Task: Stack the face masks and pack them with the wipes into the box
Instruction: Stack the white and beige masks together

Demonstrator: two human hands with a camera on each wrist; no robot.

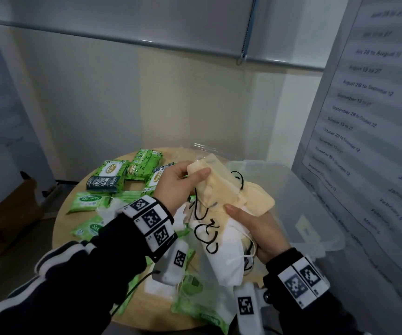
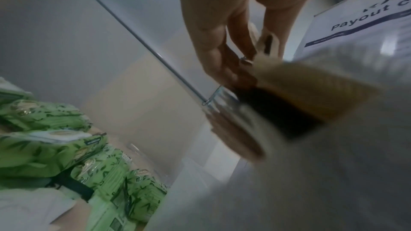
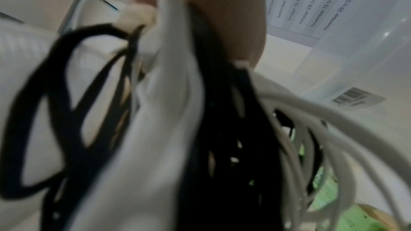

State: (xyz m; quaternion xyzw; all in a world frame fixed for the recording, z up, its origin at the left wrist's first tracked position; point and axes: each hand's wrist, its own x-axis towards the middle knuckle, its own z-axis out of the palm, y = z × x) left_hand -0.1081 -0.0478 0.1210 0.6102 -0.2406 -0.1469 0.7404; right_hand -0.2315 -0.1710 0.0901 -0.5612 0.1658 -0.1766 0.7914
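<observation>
My left hand (image 1: 183, 180) pinches the top corner of a pale yellow face mask (image 1: 219, 187) above the round table. My right hand (image 1: 253, 226) grips a stack of white and yellow masks (image 1: 229, 252) from below, thumb on top, with black ear loops (image 1: 207, 230) dangling. In the right wrist view the white masks (image 3: 160, 111) and black loops (image 3: 66, 94) fill the frame. The left wrist view shows my fingers (image 2: 222, 55) on the yellow mask (image 2: 311, 90). Green wipe packs (image 1: 108, 175) lie on the table's left half. The clear plastic box (image 1: 315, 213) stands to the right.
The round wooden table (image 1: 59, 228) holds more wipe packs (image 1: 88, 201) near its left and front edges (image 1: 200, 313). A poster with dates (image 1: 369, 117) hangs on the right, close behind the box. A cardboard box (image 1: 9, 201) sits on the floor at left.
</observation>
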